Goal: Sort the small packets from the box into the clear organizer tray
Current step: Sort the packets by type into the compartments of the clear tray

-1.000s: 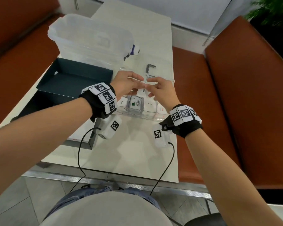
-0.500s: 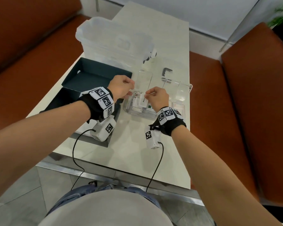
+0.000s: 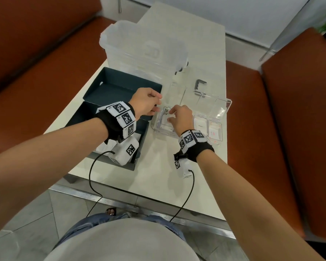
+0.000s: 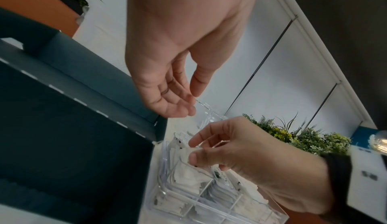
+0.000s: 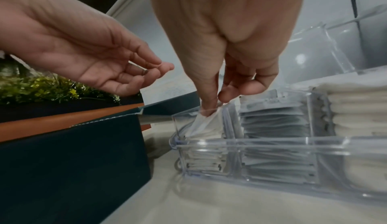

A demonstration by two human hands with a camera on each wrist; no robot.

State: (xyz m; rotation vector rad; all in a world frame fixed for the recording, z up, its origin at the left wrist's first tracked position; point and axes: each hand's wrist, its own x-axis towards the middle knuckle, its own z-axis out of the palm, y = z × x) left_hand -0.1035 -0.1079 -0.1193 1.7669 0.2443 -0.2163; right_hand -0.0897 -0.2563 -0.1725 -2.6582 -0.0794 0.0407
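The clear organizer tray (image 3: 222, 108) lies right of the dark box (image 3: 79, 119); several compartments hold stacked white packets. My right hand (image 3: 169, 115) reaches into the tray's near left compartment. In the right wrist view its thumb and forefinger (image 5: 215, 105) pinch a white packet (image 5: 205, 123) standing half inside that compartment, above the tray's rim (image 5: 272, 140). My left hand (image 3: 157, 106) hovers just left of it, beside the box wall (image 4: 62, 128). Its fingers (image 4: 178, 110) are loosely curled and hold nothing. The left wrist view shows the right hand (image 4: 191, 149) on the packet (image 4: 180, 144).
The box's dark lid (image 3: 120, 87) lies open behind the box. A large translucent lidded container (image 3: 145, 48) stands at the back, with a black L-shaped key (image 3: 199, 85) to its right. Orange bench seats (image 3: 252, 110) flank the narrow table. Cables hang over its front edge (image 3: 139, 200).
My right hand has gone from meeting the left hand above the tray down into the near left compartment with the packet. My left hand has drawn back slightly to the left.
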